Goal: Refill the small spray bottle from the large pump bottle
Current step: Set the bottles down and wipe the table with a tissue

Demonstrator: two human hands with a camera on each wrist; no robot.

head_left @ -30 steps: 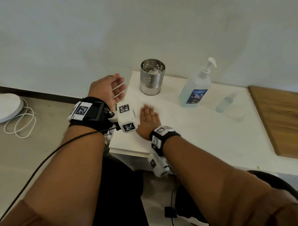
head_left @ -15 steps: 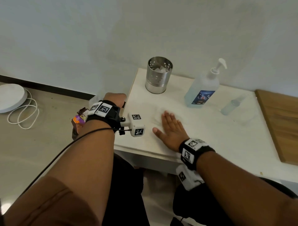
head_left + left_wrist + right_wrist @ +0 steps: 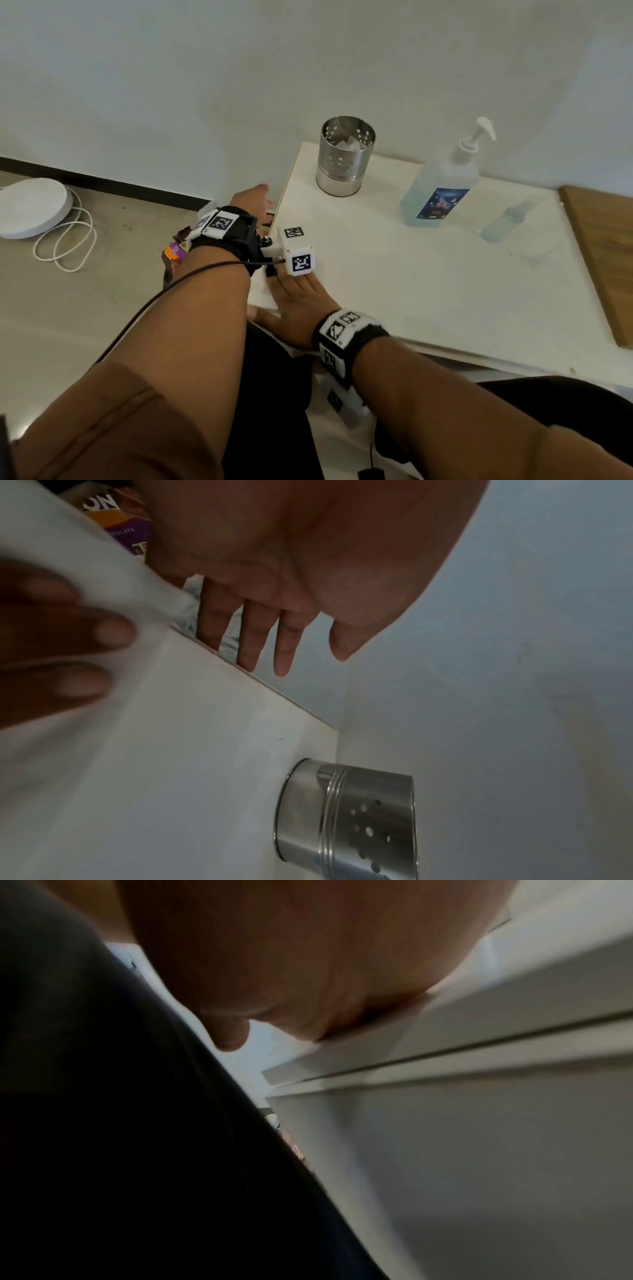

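The large pump bottle (image 3: 438, 185), holding pale blue liquid, stands at the back of the white table (image 3: 428, 291). Right of it stands the small clear spray bottle (image 3: 507, 219). Both hands are far from them, at the table's left end. My right hand (image 3: 301, 298) lies flat with straight fingers (image 3: 103, 634) pressing a white tissue (image 3: 260, 294) at the near left corner. My left hand (image 3: 253, 202) hangs open beside the table's left edge, fingers (image 3: 253, 631) straight, palm toward the table, holding nothing.
A perforated steel cup (image 3: 346, 157) stands at the table's back left corner. A wooden board (image 3: 603, 260) lies at the right. On the floor to the left are snack wrappers (image 3: 174, 250) and a white round device (image 3: 30, 212) with a coiled cable.
My right hand has slid the tissue leftward to the near left corner. My left hand has dropped from palm-up above the table to beside its left edge.
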